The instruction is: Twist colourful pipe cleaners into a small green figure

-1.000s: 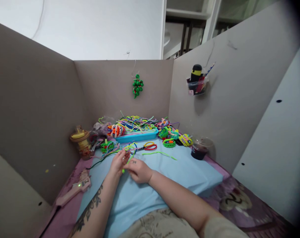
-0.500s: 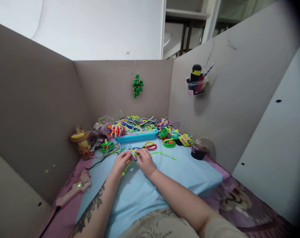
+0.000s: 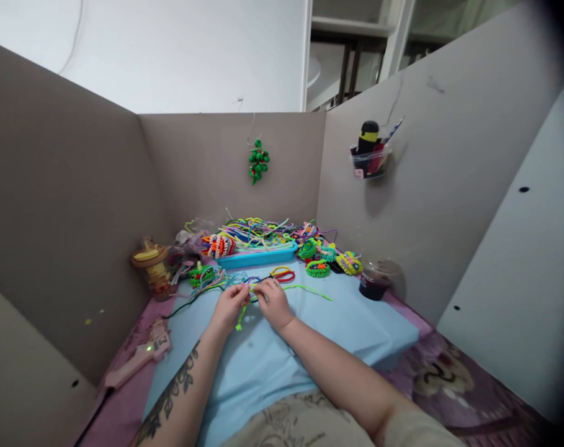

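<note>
My left hand (image 3: 231,304) and my right hand (image 3: 273,302) meet over the blue cloth, both with fingers pinched on a bright green pipe cleaner (image 3: 239,318). One green end hangs down between the hands, with a small knobby tip. Another bright green pipe cleaner (image 3: 312,290) stretches out to the right beyond my right hand; whether it is the same piece is hidden by the fingers. Just past my fingertips lie scissors (image 3: 284,273) with red and yellow handles, and a tangle of blue and pale strands.
A blue tray (image 3: 258,256) heaped with pipe cleaners stands at the back, finished fuzzy pieces (image 3: 317,268) beside it. A dark drink cup (image 3: 373,282) is right, a lidded tumbler (image 3: 154,270) left. Nearer left lies a pink glue gun (image 3: 142,355), its light on.
The hanging green end has swung slightly to the right, and less green shows between my fingertips. Both hands stay in nearly the same place.
</note>
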`<control>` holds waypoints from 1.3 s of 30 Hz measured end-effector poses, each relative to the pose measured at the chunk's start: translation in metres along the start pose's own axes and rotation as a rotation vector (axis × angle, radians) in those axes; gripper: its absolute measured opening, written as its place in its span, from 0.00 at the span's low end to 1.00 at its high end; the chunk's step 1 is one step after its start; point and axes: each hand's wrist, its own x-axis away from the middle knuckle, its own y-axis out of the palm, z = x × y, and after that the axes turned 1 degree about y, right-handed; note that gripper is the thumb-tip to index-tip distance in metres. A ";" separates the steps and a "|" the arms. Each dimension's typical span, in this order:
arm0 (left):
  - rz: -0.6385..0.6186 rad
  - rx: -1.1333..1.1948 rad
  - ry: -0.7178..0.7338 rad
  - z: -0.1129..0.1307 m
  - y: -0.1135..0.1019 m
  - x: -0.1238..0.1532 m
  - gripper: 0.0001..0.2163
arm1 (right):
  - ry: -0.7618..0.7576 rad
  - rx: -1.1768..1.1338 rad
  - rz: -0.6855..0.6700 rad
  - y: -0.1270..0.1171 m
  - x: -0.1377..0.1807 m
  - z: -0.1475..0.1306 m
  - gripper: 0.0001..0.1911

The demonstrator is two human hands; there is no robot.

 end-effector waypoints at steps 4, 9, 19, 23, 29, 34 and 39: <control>0.040 -0.038 -0.008 -0.002 -0.003 -0.002 0.15 | 0.018 -0.015 0.021 0.001 -0.001 0.000 0.08; 0.098 -0.185 -0.017 0.000 -0.004 -0.002 0.18 | 0.026 -0.040 0.037 0.003 0.000 0.004 0.08; 0.092 -0.297 0.005 0.005 -0.004 -0.002 0.18 | 0.054 -0.067 0.045 0.004 0.000 0.006 0.09; 0.049 -0.334 0.017 0.003 -0.006 -0.003 0.17 | 0.059 -0.066 0.069 0.003 0.000 0.004 0.12; 0.093 -0.351 0.048 0.003 -0.007 -0.003 0.17 | 0.028 -0.064 0.041 0.000 -0.001 0.000 0.09; 0.070 -0.314 0.098 0.001 -0.005 -0.004 0.15 | -0.015 -0.047 -0.002 -0.001 -0.003 -0.001 0.07; 0.030 -0.274 0.107 -0.008 -0.006 -0.007 0.14 | -0.036 0.013 -0.033 -0.001 -0.001 -0.001 0.10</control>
